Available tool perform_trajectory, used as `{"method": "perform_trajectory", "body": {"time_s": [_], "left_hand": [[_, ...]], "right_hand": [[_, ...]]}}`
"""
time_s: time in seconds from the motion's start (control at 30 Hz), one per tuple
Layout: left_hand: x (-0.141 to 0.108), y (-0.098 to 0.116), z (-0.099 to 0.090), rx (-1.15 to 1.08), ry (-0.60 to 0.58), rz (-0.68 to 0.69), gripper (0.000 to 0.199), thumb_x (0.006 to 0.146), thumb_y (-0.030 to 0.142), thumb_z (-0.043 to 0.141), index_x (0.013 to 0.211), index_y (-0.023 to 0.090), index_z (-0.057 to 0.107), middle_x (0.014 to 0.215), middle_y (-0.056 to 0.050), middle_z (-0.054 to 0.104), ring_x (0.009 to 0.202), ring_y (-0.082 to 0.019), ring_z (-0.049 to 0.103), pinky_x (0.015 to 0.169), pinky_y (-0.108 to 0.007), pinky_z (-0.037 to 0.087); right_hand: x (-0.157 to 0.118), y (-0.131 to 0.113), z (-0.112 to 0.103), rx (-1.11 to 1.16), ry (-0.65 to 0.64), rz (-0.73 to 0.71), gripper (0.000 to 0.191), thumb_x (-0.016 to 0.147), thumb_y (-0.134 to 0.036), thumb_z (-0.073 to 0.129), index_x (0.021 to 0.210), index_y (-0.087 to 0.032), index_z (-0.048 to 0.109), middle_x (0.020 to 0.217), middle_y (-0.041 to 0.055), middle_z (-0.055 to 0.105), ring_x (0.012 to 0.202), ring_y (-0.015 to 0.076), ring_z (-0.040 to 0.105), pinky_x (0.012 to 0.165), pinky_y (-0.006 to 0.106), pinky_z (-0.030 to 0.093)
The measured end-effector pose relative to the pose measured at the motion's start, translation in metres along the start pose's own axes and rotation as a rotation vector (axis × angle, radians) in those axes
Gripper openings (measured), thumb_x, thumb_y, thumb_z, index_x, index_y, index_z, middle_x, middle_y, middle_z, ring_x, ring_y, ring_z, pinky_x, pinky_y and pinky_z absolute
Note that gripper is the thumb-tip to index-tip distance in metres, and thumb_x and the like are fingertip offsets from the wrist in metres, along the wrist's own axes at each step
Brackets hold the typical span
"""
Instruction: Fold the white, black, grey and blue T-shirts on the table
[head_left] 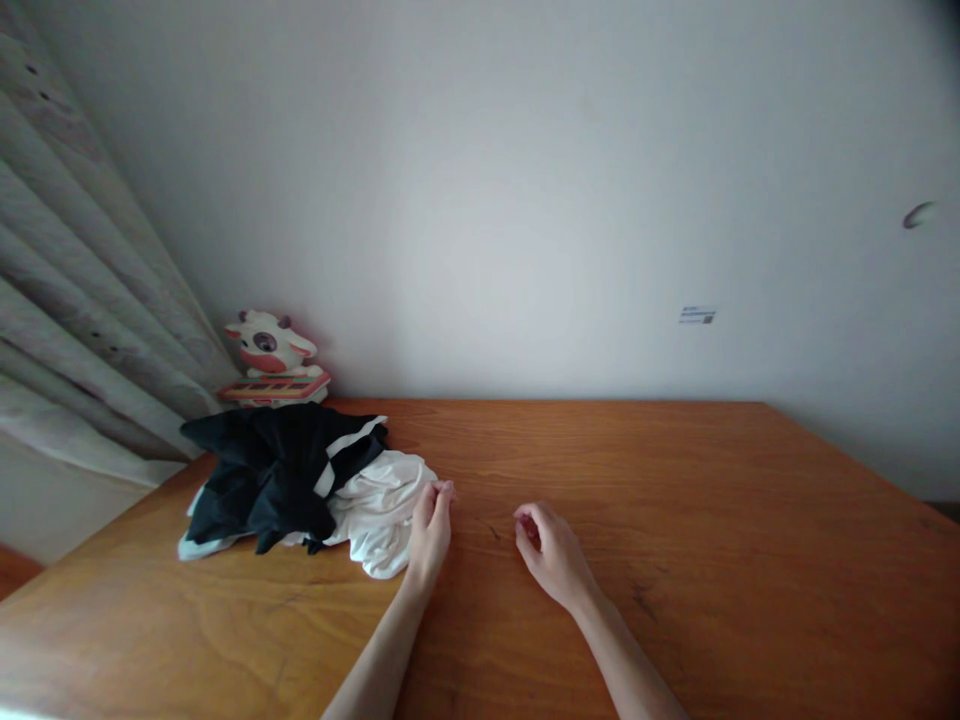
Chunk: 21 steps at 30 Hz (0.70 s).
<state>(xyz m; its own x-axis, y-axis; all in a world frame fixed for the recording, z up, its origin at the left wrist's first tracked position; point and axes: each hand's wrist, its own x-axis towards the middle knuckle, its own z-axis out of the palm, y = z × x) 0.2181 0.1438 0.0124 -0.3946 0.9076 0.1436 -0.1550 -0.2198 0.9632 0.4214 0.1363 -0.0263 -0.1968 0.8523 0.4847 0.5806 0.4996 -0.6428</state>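
Observation:
A crumpled pile of clothes lies at the left of the wooden table (pixel 637 480). Black cloth (pixel 262 470) with white stripes is on top, and a bunched white cloth (pixel 382 505) spreads out on its right side. Just at the right edge of the white cloth is my left hand (pixel 431 530), its fingers curled in and no held thing showing. Whether it touches the cloth, I cannot tell. My right hand (pixel 551 550) is over the bare wood to the right, fingers curled loosely inward, with nothing seen in them.
Behind the clothes, at the table's back left corner, stands a cow-shaped toy (pixel 274 345) with a red and yellow base. A pale curtain (pixel 82 270) hangs along the left. The white wall (pixel 510 200) rises behind the table and carries a small label (pixel 697 315).

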Motion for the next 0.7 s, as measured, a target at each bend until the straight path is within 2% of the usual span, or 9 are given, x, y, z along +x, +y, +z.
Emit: {"method": "perform_trajectory", "body": {"time_s": [0.13, 0.2, 0.3, 0.43, 0.53, 0.7], "left_hand": [[-0.008, -0.002, 0.007, 0.059, -0.115, 0.006, 0.025, 0.085, 0.038, 0.072, 0.067, 0.022, 0.063, 0.070, 0.001, 0.057, 0.072, -0.018, 0.051, 0.073, -0.024, 0.042], [-0.009, -0.004, 0.008, 0.063, -0.162, 0.003, 0.024, 0.085, 0.038, 0.072, 0.068, 0.022, 0.066, 0.071, -0.001, 0.060, 0.075, -0.019, 0.053, 0.076, -0.024, 0.043], [-0.009, -0.006, 0.008, 0.075, -0.204, 0.013, 0.018, 0.086, 0.034, 0.070, 0.073, 0.021, 0.071, 0.076, -0.003, 0.064, 0.080, -0.020, 0.057, 0.080, -0.025, 0.044], [-0.009, -0.001, 0.008, -0.009, -0.171, -0.042, 0.015, 0.088, 0.025, 0.065, 0.076, 0.021, 0.073, 0.084, -0.005, 0.069, 0.088, -0.022, 0.061, 0.088, -0.026, 0.045], [-0.008, 0.004, 0.008, -0.012, -0.138, -0.049, 0.019, 0.089, 0.023, 0.061, 0.075, 0.021, 0.074, 0.086, -0.006, 0.071, 0.091, -0.022, 0.062, 0.091, -0.028, 0.046], [-0.001, 0.003, 0.000, 0.113, -0.106, 0.072, 0.021, 0.090, 0.029, 0.062, 0.080, 0.019, 0.077, 0.089, -0.008, 0.074, 0.093, -0.023, 0.065, 0.092, -0.027, 0.047]], "right_hand": [[-0.004, -0.025, 0.006, -0.160, -0.102, -0.086, 0.010, 0.089, -0.030, 0.063, 0.096, -0.023, 0.062, 0.096, 0.0069, 0.066, 0.093, 0.0255, 0.060, 0.085, 0.040, 0.048], [-0.006, -0.040, 0.013, -0.213, -0.168, -0.091, 0.018, 0.085, -0.033, 0.070, 0.098, -0.023, 0.064, 0.101, 0.0079, 0.065, 0.098, 0.0279, 0.059, 0.088, 0.042, 0.048], [-0.007, -0.054, 0.023, -0.218, -0.223, -0.070, 0.022, 0.086, -0.030, 0.070, 0.107, -0.023, 0.066, 0.107, 0.0080, 0.065, 0.101, 0.0281, 0.059, 0.090, 0.042, 0.046], [-0.002, -0.062, 0.032, -0.257, -0.251, -0.044, 0.029, 0.088, -0.037, 0.068, 0.114, -0.025, 0.066, 0.110, 0.0106, 0.064, 0.102, 0.0306, 0.057, 0.088, 0.044, 0.046], [0.004, -0.066, 0.040, -0.294, -0.280, -0.035, 0.027, 0.088, -0.040, 0.067, 0.110, -0.024, 0.067, 0.109, 0.0120, 0.064, 0.103, 0.0323, 0.057, 0.088, 0.045, 0.045], [0.014, -0.071, 0.055, -0.299, -0.297, 0.009, 0.022, 0.090, -0.040, 0.064, 0.105, -0.024, 0.067, 0.108, 0.0108, 0.065, 0.102, 0.0303, 0.058, 0.086, 0.042, 0.042]]}}
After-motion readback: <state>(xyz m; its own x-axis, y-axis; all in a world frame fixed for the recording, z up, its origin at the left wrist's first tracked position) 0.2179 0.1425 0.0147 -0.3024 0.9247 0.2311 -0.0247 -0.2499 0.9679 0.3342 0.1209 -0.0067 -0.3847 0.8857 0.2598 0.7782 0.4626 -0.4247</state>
